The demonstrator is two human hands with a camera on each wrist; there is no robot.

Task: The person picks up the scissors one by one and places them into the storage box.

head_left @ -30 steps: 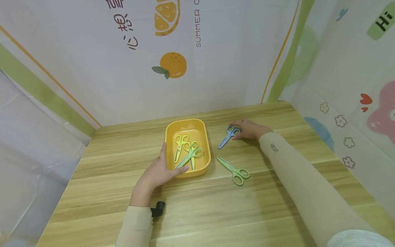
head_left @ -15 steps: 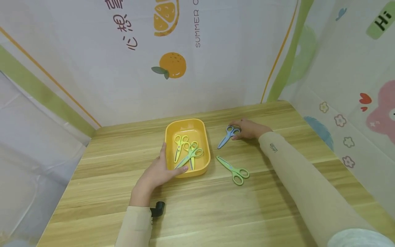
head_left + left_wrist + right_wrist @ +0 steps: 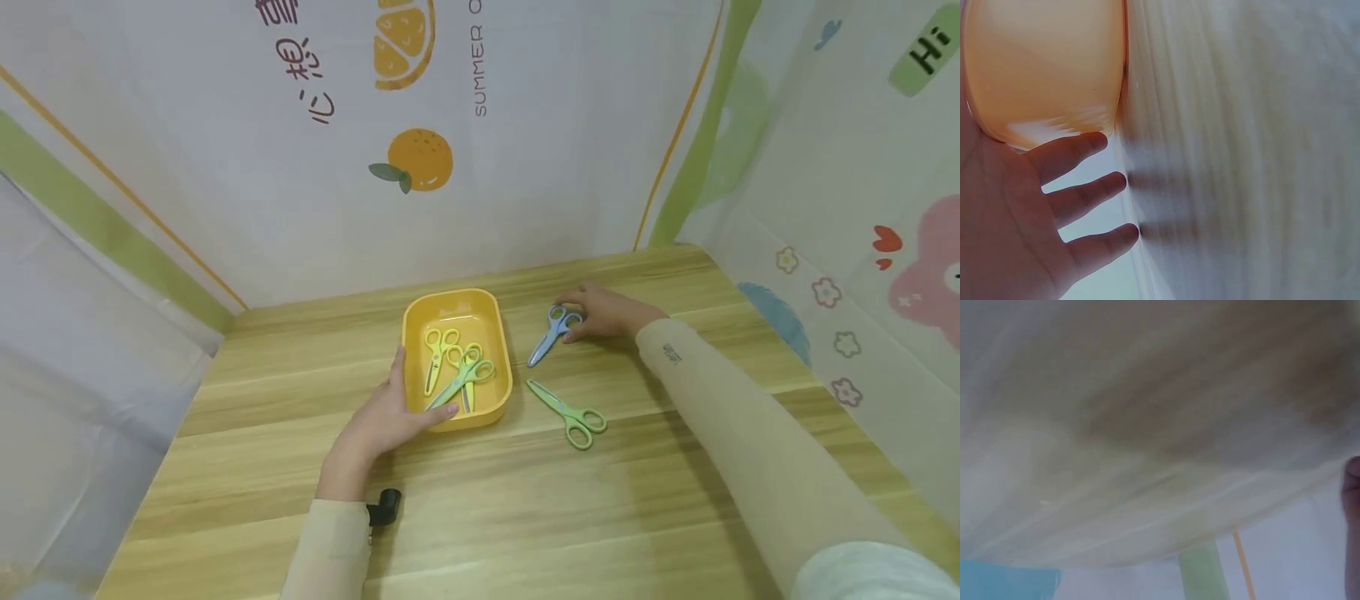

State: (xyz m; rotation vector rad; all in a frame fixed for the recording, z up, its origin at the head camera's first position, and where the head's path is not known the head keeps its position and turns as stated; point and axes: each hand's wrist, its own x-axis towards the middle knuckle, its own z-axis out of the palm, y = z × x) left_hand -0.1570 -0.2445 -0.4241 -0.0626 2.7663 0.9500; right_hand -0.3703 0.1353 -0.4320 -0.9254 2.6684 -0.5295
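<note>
In the head view, my left hand [image 3: 382, 417] holds the near-left corner of a yellow tray [image 3: 495, 333], thumb over the near rim. The left wrist view shows several fingers [image 3: 1088, 197] extended below the tray's side [image 3: 1047, 69]. Inside lie two pairs of yellow scissors [image 3: 435, 358] and a pair of green scissors [image 3: 453, 385] crossing one of them. Right of the tray, my right hand [image 3: 600, 312] pinches blue scissors [image 3: 553, 333] at the handle loops, blades towards the near left. Another pair of green scissors [image 3: 566, 412] lies on the table closer to me.
The wood-grain table [image 3: 510, 517] runs back to a white printed curtain [image 3: 525, 192]. A second printed curtain [image 3: 825, 208] hangs along the right side. Near my left wrist sits a small black device [image 3: 386, 507].
The blue scissors' blade tip has shifted slightly towards me, and the right forearm has moved a little to the right. My left hand and the tray stay in place.
</note>
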